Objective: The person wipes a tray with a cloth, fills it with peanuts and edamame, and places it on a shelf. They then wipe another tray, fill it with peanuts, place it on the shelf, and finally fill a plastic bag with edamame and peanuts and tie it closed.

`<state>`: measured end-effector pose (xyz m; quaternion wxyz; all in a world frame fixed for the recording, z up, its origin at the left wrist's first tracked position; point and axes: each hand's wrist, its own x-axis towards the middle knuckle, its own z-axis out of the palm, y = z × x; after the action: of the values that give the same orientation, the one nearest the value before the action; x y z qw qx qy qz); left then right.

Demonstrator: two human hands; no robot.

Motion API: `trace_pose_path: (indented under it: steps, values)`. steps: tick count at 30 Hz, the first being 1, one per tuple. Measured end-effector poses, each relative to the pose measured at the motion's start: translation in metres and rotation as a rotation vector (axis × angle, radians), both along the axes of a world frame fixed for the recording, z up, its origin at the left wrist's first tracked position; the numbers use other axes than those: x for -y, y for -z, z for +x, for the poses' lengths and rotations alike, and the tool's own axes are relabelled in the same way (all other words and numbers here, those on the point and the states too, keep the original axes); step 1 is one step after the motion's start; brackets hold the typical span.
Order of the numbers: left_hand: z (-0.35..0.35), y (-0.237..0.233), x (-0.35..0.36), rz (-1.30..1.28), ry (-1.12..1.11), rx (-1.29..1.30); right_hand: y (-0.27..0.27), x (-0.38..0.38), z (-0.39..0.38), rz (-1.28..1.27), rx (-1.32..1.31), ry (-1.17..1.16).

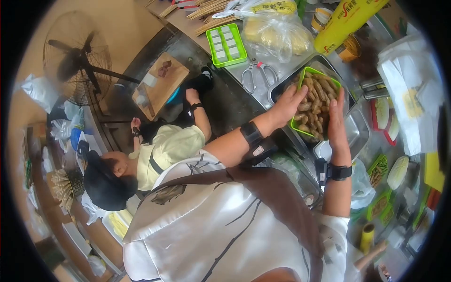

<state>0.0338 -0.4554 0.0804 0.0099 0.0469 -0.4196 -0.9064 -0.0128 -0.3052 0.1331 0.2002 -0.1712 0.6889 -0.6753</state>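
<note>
A green plastic tray (304,74) heaped with brown finger-shaped food pieces (319,94) sits tilted in a steel pan (282,87) on the metal counter. My left hand (287,105) grips the tray's near-left side, fingers lying over the food. Along the tray's right edge lies my right hand (337,123), fingers together, pressed against it. Both wrists wear black bands.
A co-worker in a black cap (105,181) and pale yellow shirt crouches at the left by a wooden board (162,84). On the counter lie scissors (256,75), a green tray of white cubes (226,43), a bag of yellow food (277,33), a yellow roll box (347,19) and skewers (209,9). A fan (77,56) stands at the far left.
</note>
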Motion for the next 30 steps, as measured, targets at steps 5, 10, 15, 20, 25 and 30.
trace_pose_path:
  steps: [5,10,15,20,25,30]
  values:
    - [-0.004,0.008,0.002,0.077,0.012,0.029,-0.004,-0.002,0.0,-0.019,0.023,0.015]
    - [-0.002,0.002,0.007,0.034,0.148,0.229,0.032,-0.004,-0.011,0.284,-0.3,0.132]
    - [0.006,-0.017,0.012,0.011,0.195,0.112,-0.011,-0.046,-0.022,0.156,-0.148,0.474]
    - [0.002,-0.059,0.004,-0.159,0.184,0.017,-0.027,-0.177,-0.066,-0.059,-0.004,0.756]
    - [-0.007,-0.047,0.018,-0.23,0.226,0.017,-0.064,-0.228,-0.021,-0.139,0.068,0.9]
    - [0.006,-0.073,-0.055,-0.3,0.311,0.104,-0.028,-0.172,0.069,-0.137,0.17,0.369]
